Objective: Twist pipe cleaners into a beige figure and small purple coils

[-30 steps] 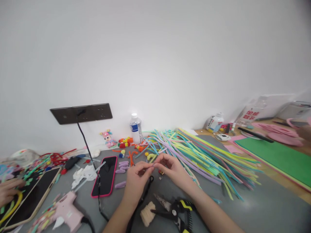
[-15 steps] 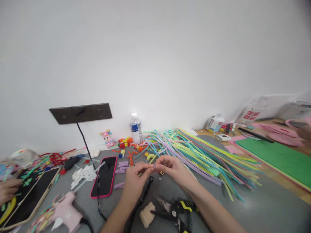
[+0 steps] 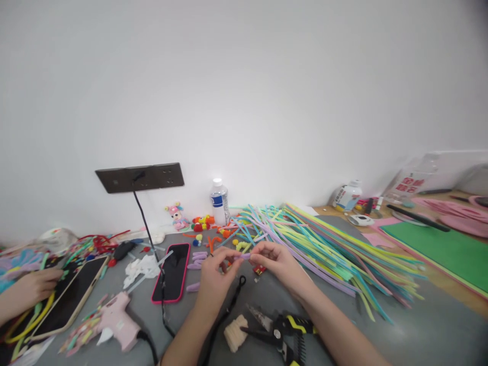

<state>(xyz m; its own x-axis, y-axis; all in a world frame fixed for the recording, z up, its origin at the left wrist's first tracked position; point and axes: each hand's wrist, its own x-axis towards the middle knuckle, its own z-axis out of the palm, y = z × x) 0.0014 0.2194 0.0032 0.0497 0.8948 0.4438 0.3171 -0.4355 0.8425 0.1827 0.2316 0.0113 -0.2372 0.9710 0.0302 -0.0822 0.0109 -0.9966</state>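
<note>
Between my two hands is a short purple pipe cleaner piece. My left hand pinches one end of it, and my right hand pinches the other. The fingers hide part of the piece. Several folded purple pipe cleaner loops lie just left of my left hand. Behind my right hand spreads a big bundle of pastel pipe cleaners. A small red and gold object lies below my right fingers, too small to name.
Black-and-yellow pliers and a bundle of wooden sticks lie between my forearms. On the left are a pink-edged phone, a pink glue gun and another person's hand. A water bottle stands by the wall; green sheets lie right.
The view has turned slightly left, so everything sits further right. More of the purple pipe cleaner shows between my fingers. The other person's hand shows more fully.
</note>
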